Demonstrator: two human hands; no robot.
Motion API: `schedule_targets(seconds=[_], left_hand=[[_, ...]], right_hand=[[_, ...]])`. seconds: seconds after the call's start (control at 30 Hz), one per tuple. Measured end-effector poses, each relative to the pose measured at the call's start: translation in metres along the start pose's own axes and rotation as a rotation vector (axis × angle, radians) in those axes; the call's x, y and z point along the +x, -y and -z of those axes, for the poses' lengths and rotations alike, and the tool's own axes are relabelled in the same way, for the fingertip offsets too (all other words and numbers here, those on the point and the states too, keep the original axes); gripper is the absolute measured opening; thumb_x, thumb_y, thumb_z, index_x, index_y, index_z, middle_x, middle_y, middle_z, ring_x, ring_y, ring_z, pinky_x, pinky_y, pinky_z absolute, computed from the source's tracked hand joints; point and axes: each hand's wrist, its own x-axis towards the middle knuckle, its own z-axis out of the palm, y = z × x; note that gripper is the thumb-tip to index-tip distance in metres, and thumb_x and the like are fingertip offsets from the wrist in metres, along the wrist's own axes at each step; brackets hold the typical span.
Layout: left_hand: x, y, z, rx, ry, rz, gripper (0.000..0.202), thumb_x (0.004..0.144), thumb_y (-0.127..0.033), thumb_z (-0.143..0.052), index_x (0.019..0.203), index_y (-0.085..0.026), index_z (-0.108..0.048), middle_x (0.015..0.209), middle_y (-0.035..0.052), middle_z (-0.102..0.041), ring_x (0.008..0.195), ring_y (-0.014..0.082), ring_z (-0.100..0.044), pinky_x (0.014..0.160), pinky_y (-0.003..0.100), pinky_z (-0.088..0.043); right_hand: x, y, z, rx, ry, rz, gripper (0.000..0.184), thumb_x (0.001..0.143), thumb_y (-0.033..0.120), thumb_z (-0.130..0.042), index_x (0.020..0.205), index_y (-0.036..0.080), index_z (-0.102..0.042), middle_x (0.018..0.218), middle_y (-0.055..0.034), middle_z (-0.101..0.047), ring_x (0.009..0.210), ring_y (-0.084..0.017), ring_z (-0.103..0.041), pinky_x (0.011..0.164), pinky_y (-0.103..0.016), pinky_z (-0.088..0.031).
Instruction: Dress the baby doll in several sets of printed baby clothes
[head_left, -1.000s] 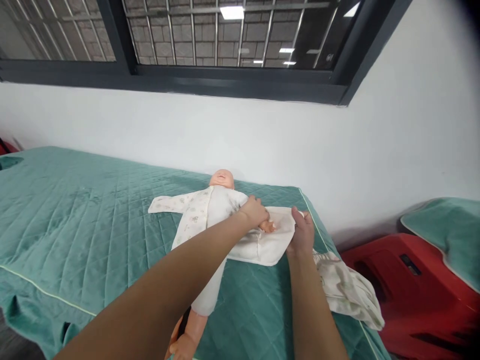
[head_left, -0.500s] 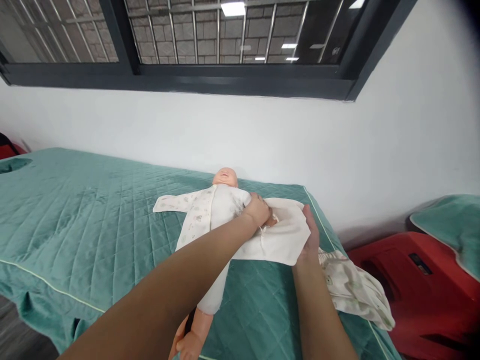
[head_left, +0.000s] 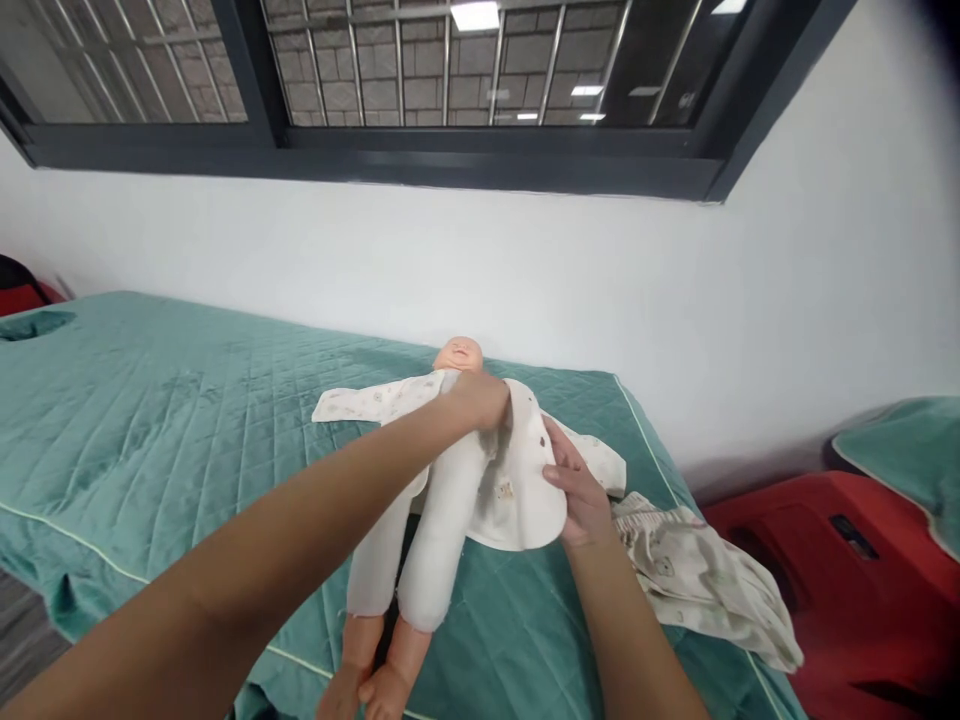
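Observation:
A baby doll point(head_left: 450, 480) lies on its back on the green quilted cover, head toward the wall. Its white cloth body and legs show, and the bare feet point toward me. A white printed baby shirt point(head_left: 517, 490) lies under and around it, one sleeve spread left and the other sleeve partly visible at right. My left hand point(head_left: 486, 400) reaches over the doll's chest, curled at the shirt's inner edge; what it grips is hidden. My right hand point(head_left: 581, 488) pinches the shirt's right front panel, thumb on the near face, lifting it off the bed.
Crumpled printed baby trousers point(head_left: 705, 570) lie at the bed's right edge. Beyond stands a red plastic chair point(head_left: 855, 560) with green cloth point(head_left: 907, 460) on it. A white wall point(head_left: 375, 260) and a dark window frame point(head_left: 495, 165) rise behind the bed point(head_left: 187, 400).
The shirt's right panel, spread out to the right before, is now folded up nearer the doll, showing its printed face. Both my hands have moved left, and the doll's legs are more exposed.

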Motion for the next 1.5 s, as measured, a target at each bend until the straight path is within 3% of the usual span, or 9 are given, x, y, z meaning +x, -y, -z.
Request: schedule_targets(seconds=[0.17, 0.27, 0.37, 0.53, 0.73, 0.9, 1.03, 1.2, 1.5], left_hand=[[-0.022, 0.027, 0.024, -0.331, -0.015, -0.071, 0.048, 0.098, -0.039, -0.025, 0.129, -0.021, -0.056, 0.119, 0.0054, -0.069, 0.105, 0.0171, -0.064, 0.091, 0.026, -0.047], [-0.032, 0.027, 0.029, -0.474, 0.097, -0.087, 0.064, 0.088, -0.051, -0.044, 0.145, -0.021, -0.039, 0.131, 0.0067, -0.063, 0.112, 0.0202, -0.061, 0.091, 0.026, -0.048], [-0.037, 0.017, 0.029, -0.244, 0.201, -0.09, 0.082, 0.075, -0.039, -0.061, 0.15, -0.023, -0.031, 0.133, 0.009, -0.062, 0.116, 0.0274, -0.059, 0.09, 0.032, -0.048], [-0.039, -0.002, 0.017, 0.093, 0.158, -0.159, 0.047, 0.074, -0.026, -0.063, 0.12, -0.018, -0.06, 0.121, 0.0123, -0.067, 0.113, 0.0274, -0.059, 0.1, 0.038, -0.04], [-0.044, -0.022, 0.001, 0.231, 0.031, -0.103, 0.039, 0.083, -0.026, -0.056, 0.12, -0.014, -0.06, 0.129, 0.0177, -0.059, 0.121, 0.0315, -0.051, 0.106, 0.05, -0.034], [-0.045, -0.024, -0.001, 0.222, -0.095, -0.066, 0.033, 0.087, -0.013, -0.045, 0.116, -0.013, -0.06, 0.116, 0.0173, -0.063, 0.112, 0.0288, -0.059, 0.09, 0.04, -0.046], [-0.045, -0.013, 0.004, 0.22, -0.223, -0.032, 0.035, 0.084, -0.006, -0.044, 0.115, -0.012, -0.056, 0.104, 0.0154, -0.066, 0.101, 0.0282, -0.063, 0.081, 0.038, -0.049], [-0.043, 0.008, 0.009, 0.097, -0.396, 0.109, 0.031, 0.088, -0.012, -0.041, 0.116, -0.016, -0.054, 0.109, 0.0117, -0.066, 0.1, 0.0264, -0.063, 0.079, 0.035, -0.049], [-0.033, 0.053, -0.015, -0.179, -0.567, 0.296, 0.025, 0.092, -0.018, -0.04, 0.109, -0.015, -0.058, 0.108, 0.0119, -0.065, 0.103, 0.0249, -0.061, 0.086, 0.035, -0.048]], right_hand=[[0.0, -0.012, -0.01, -0.021, 0.013, -0.055, 0.061, 0.06, 0.017, -0.081, 0.118, 0.029, -0.064, 0.129, -0.002, -0.061, 0.118, -0.023, -0.057, 0.089, -0.029, -0.051], [-0.001, -0.014, -0.013, -0.052, 0.055, -0.065, 0.057, 0.063, 0.016, -0.081, 0.116, 0.03, -0.065, 0.127, -0.0021, -0.062, 0.123, -0.021, -0.053, 0.092, -0.027, -0.048], [-0.003, -0.015, -0.017, -0.094, 0.174, -0.074, 0.051, 0.07, 0.017, -0.08, 0.116, 0.029, -0.064, 0.126, -0.0042, -0.064, 0.111, -0.019, -0.058, 0.094, -0.03, -0.047], [-0.005, -0.019, -0.024, -0.14, 0.362, -0.111, 0.042, 0.079, 0.022, -0.075, 0.118, 0.025, -0.061, 0.123, -0.0097, -0.066, 0.1, -0.02, -0.064, 0.096, -0.039, -0.046], [-0.01, -0.019, -0.026, -0.148, 0.479, -0.201, 0.034, 0.081, 0.027, -0.075, 0.113, 0.021, -0.065, 0.12, -0.0123, -0.068, 0.105, -0.023, -0.066, 0.095, -0.041, -0.048], [-0.012, -0.013, -0.025, -0.11, 0.529, -0.184, 0.032, 0.084, 0.027, -0.07, 0.115, 0.02, -0.065, 0.119, -0.0122, -0.067, 0.103, -0.022, -0.065, 0.095, -0.041, -0.049], [-0.011, -0.012, -0.025, -0.086, 0.494, -0.153, 0.031, 0.084, 0.03, -0.07, 0.113, 0.02, -0.065, 0.116, -0.0119, -0.067, 0.1, -0.023, -0.065, 0.094, -0.042, -0.049], [-0.008, -0.013, -0.022, -0.072, 0.328, -0.093, 0.025, 0.083, 0.031, -0.068, 0.107, 0.022, -0.066, 0.109, -0.0096, -0.068, 0.094, -0.021, -0.064, 0.093, -0.04, -0.049], [-0.004, -0.014, -0.025, -0.122, 0.121, -0.001, 0.024, 0.081, 0.027, -0.068, 0.105, 0.025, -0.067, 0.113, -0.0074, -0.066, 0.099, -0.021, -0.061, 0.089, -0.036, -0.05]])
